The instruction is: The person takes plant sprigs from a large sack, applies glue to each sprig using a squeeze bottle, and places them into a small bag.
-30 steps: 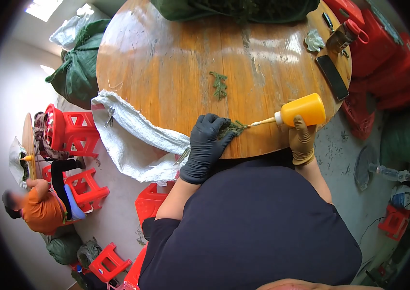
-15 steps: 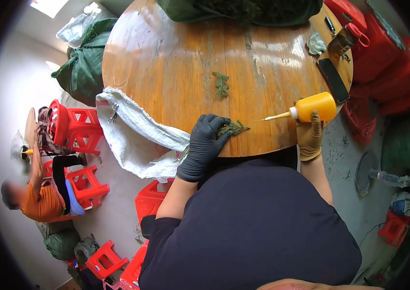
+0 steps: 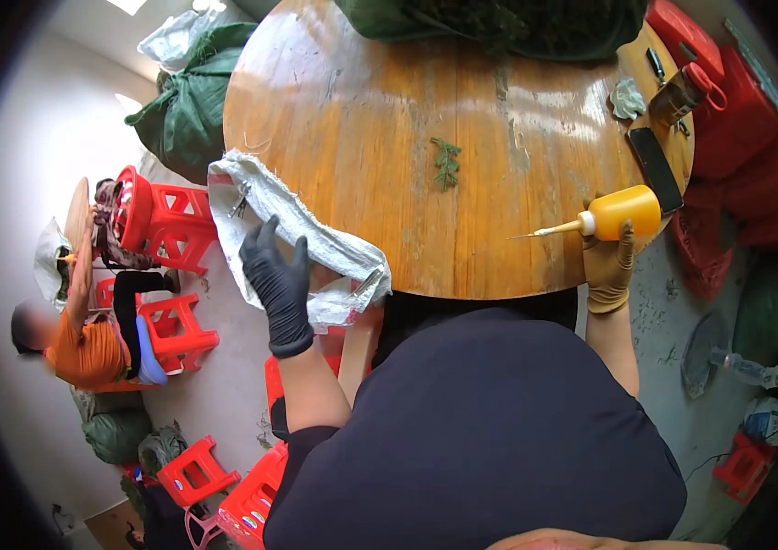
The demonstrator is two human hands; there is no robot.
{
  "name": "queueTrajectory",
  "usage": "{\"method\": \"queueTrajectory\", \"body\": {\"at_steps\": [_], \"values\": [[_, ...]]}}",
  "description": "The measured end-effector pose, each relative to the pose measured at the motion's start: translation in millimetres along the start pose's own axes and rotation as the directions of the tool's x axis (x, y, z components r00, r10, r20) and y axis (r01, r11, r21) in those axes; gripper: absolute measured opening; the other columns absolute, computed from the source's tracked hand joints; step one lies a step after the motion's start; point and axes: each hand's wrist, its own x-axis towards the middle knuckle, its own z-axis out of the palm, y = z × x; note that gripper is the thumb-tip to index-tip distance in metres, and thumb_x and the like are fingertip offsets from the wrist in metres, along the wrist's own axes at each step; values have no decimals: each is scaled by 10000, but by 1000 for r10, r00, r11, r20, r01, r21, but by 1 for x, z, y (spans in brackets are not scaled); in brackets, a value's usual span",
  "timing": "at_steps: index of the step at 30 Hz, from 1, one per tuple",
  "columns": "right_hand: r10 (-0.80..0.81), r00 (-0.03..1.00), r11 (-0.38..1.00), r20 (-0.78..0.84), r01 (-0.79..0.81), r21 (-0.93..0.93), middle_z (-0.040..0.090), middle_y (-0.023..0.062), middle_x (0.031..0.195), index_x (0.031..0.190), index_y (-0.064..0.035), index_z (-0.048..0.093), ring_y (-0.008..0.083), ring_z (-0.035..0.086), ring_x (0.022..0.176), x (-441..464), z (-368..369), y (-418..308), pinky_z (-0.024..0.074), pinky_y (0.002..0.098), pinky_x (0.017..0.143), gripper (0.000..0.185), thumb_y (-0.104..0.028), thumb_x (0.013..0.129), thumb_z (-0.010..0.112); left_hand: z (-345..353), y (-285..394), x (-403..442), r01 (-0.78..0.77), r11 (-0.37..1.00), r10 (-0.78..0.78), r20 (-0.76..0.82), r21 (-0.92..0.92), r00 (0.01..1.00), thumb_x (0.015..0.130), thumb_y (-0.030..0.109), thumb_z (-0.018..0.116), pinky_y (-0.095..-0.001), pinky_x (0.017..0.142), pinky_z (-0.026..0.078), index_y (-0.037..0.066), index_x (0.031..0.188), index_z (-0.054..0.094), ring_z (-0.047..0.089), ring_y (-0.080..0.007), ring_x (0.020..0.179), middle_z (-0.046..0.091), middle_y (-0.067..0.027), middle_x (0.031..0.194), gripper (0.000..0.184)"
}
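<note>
I have the left hand (image 3: pixel 277 289), in a black glove, over a white woven sack (image 3: pixel 334 257) that hangs at the left edge of a round brown wooden table (image 3: pixel 343 128). Its fingers are spread wide and I make out nothing in them; I can't tell whether they touch the fabric. The right hand (image 3: pixel 607 273), in a tan glove, is closed around a yellow plastic squeeze bottle (image 3: pixel 627 216) at the table's near right edge. I see the bottle held sideways, its pale tapered nozzle (image 3: pixel 565 227) aimed left over the wood and ending in a thin needle.

1 small green feathery sprig (image 3: pixel 446 165) lies on the tabletop, beyond the needle tip and apart from both hands. Near the right rim I count a flat black phone (image 3: pixel 654 170), a dark bottle with a red lid (image 3: pixel 675 98) and a crumpled pale-green wad (image 3: pixel 627 99). A dark green cloth bundle (image 3: pixel 581 46) sits at the far edge. Off to the left, 1 person in an orange top (image 3: pixel 93 353) sits among red plastic stools (image 3: pixel 180 332).
</note>
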Motion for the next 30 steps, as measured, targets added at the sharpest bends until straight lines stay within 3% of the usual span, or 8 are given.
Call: {"method": "queueTrajectory", "body": {"at_steps": [4, 9, 14, 17, 20, 22, 24, 30], "values": [[-13, 1000, 1000, 9, 13, -9, 638, 105, 1226, 1312, -91, 548, 239, 635, 1124, -3, 3, -2, 545, 383, 960, 497, -322, 915, 738, 1, 100, 52, -224, 784, 347, 110, -579, 931, 810, 141, 778, -430, 960, 475, 46, 1158, 658, 597, -332, 1095, 645, -159, 1096, 380], [-36, 999, 999, -5, 36, -12, 634, 105, 1210, 1294, -82, 547, 234, 636, 1105, -6, 12, -4, 563, 372, 923, 497, -334, 912, 740, 36, 193, 58, -264, 850, 377, 176, -456, 909, 825, 167, 758, -425, 869, 508, 46, 1080, 667, 629, -331, 980, 665, -163, 1045, 296], [-13, 1000, 999, -7, 14, 47, 629, 121, 1217, 1300, -66, 531, 252, 634, 1113, -5, 1, -4, 555, 421, 968, 524, -342, 908, 741, 71, 202, 60, -278, 719, 487, 177, -637, 855, 807, 150, 763, -415, 845, 508, 73, 1079, 680, 628, -310, 964, 698, -124, 968, 295], [5, 1000, 998, 5, -5, 55, 624, 129, 1234, 1314, -64, 525, 260, 628, 1133, -4, 4, -7, 548, 432, 981, 536, -338, 908, 742, 35, 190, 44, -352, 492, 801, 256, -796, 542, 798, 103, 764, -404, 968, 444, 153, 1157, 694, 603, -273, 1043, 699, -71, 1009, 369], [21, 1000, 996, 8, -21, 82, 619, 132, 1247, 1322, -63, 523, 262, 624, 1146, -4, 6, -7, 548, 423, 975, 546, -338, 906, 745, 21, 176, 25, -307, 443, 831, 258, -842, 492, 782, 113, 786, -410, 1032, 401, 164, 1178, 693, 569, -273, 1135, 661, -66, 1142, 411], [28, 1000, 996, 1, -28, 87, 619, 132, 1249, 1321, -62, 524, 261, 624, 1142, -4, 4, -5, 547, 419, 976, 546, -337, 905, 746, 4, 172, 19, -245, 493, 791, 312, -835, 527, 762, 88, 793, -410, 1057, 399, 157, 1193, 689, 527, -297, 1216, 609, -70, 1249, 448], [27, 1000, 996, -8, -26, 88, 618, 132, 1251, 1320, -61, 524, 259, 625, 1138, -4, 3, -5, 546, 416, 977, 546, -336, 905, 747, -2, 167, 13, -192, 529, 680, 277, -827, 679, 746, 61, 794, -412, 1079, 399, 159, 1192, 691, 517, -316, 1243, 598, -73, 1268, 468], [15, 1000, 1000, -18, -14, 22, 627, 123, 1235, 1308, -68, 535, 244, 631, 1118, -6, 8, -8, 550, 391, 960, 530, -329, 901, 752, 18, 151, -5, -213, 388, 667, 114, -897, 736, 732, 51, 797, -420, 1093, 402, 127, 1104, 708, 541, -320, 1230, 643, -85, 1190, 389]]}}
